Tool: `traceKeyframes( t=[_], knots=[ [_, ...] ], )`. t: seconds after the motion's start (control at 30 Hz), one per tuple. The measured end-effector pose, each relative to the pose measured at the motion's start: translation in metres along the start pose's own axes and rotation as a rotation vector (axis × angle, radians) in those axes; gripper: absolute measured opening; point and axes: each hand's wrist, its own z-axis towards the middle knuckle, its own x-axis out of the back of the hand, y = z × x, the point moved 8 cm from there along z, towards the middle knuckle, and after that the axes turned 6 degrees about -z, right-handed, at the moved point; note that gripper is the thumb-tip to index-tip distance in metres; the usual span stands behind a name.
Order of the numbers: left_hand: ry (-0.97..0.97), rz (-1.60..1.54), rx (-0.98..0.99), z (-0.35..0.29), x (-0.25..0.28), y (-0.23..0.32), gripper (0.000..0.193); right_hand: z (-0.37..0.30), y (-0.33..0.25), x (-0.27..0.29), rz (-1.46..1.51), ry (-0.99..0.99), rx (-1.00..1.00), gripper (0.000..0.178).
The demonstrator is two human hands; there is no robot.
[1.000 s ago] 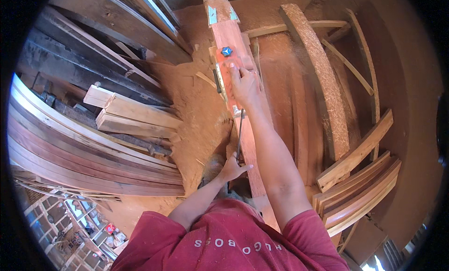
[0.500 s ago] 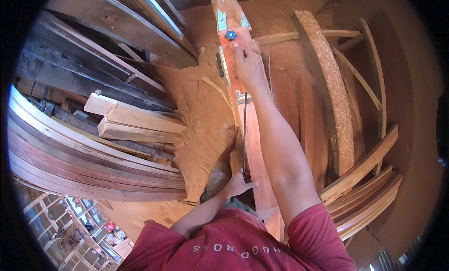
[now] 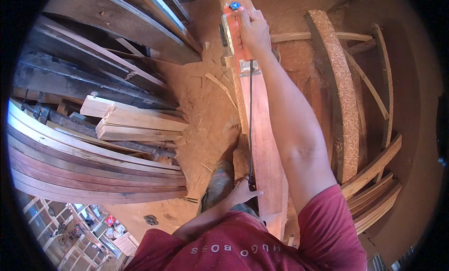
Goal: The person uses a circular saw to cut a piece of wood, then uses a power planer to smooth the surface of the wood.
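At the far end of a long reddish wooden plank [image 3: 267,163], an orange electric hand planer [image 3: 237,40] with a blue front knob [image 3: 235,6] rests on the wood. My right hand [image 3: 256,32] is wrapped round the planer's handle, arm stretched out along the plank. A black power cord [image 3: 251,116] runs from the back of the planer toward me. Close to my body, my left hand [image 3: 244,191] pinches that cord beside the plank's left edge, with the thumb reaching toward the wood. The planer's underside is hidden.
Stacked long boards [image 3: 98,168] and short pale beams [image 3: 140,119] lie to the left. A broad shaving-covered board [image 3: 341,98] and more planks [image 3: 379,201] lie to the right. Sawdust covers the floor [image 3: 196,112]; my leg [image 3: 220,179] stands left of the plank.
My right hand has pushed the planer farther away along the plank, leaving more of the planed surface visible. The cord has stretched out with it; my left hand stays near my body.
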Motion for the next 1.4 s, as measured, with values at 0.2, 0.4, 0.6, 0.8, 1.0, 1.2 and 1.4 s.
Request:
traceKeyframes(
  t=[0.2, 0.4, 0.6, 0.8, 1.0, 1.2, 1.4],
  knots=[
    [-0.130, -0.085, 0.300, -0.012, 0.010, 0.028, 0.067, -0.006, 0.000, 0.016, -0.053, -0.038, -0.125, 0.057],
    [0.295, -0.423, 0.121, -0.080, 0.141, -0.038, 0.068, -0.201, 0.045, 0.076, 0.009, -0.123, -0.028, 0.053],
    [0.088, -0.174, 0.145, -0.149, 0.121, -0.075, 0.066, -0.511, 0.080, 0.209, -0.101, -0.174, -0.170, 0.047],
    [-0.192, 0.391, 0.088, -0.172, 0.015, -0.073, 0.055, -0.742, 0.112, 0.277, 0.084, -0.207, -0.530, 0.052],
    [-0.222, 0.562, 0.018, -0.179, -0.012, -0.084, 0.059, -0.794, 0.128, 0.282, 0.162, -0.160, -0.625, 0.051],
    [-0.124, 0.491, 0.077, -0.187, 0.011, -0.075, 0.064, -0.752, 0.125, 0.268, 0.126, -0.178, -0.564, 0.044],
    [-0.007, 0.305, 0.103, -0.174, 0.063, -0.091, 0.069, -0.670, 0.110, 0.246, 0.059, -0.218, -0.532, 0.042]
  ],
)
